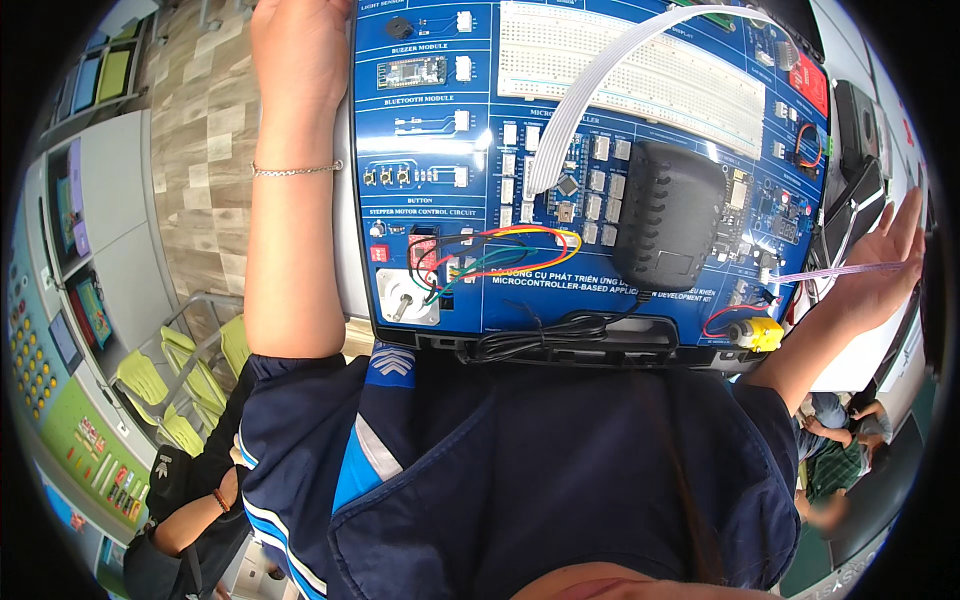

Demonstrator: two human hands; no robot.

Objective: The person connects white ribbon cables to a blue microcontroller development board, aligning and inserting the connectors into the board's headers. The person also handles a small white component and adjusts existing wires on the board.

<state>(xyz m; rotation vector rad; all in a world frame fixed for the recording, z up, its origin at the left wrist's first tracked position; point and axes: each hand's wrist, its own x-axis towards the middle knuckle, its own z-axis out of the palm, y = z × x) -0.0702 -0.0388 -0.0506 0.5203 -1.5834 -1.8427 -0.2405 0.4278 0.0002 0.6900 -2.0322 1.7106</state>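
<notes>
My left hand (300,50) is at the top edge, beside the left side of a blue electronics training board (440,195); its fingers lie outside the picture. Out to the right, my right hand (885,265) has a thin purple cable (835,272) running taut into it from the board's lower right. Some of its fingers stretch upward, and the grip on the cable is only partly visible. A black power adapter (672,215) lies on the board, its coiled cord (545,338) along the near edge. A grey ribbon cable (590,90) arches over the white breadboard (640,85).
Red, yellow, green and black wires (510,240) loop by a stepper motor (408,298). A yellow gear motor (757,334) sits at the near right corner. Black boxes (855,120) stand right of the board. Green chairs (180,380) and other people (840,460) are nearby.
</notes>
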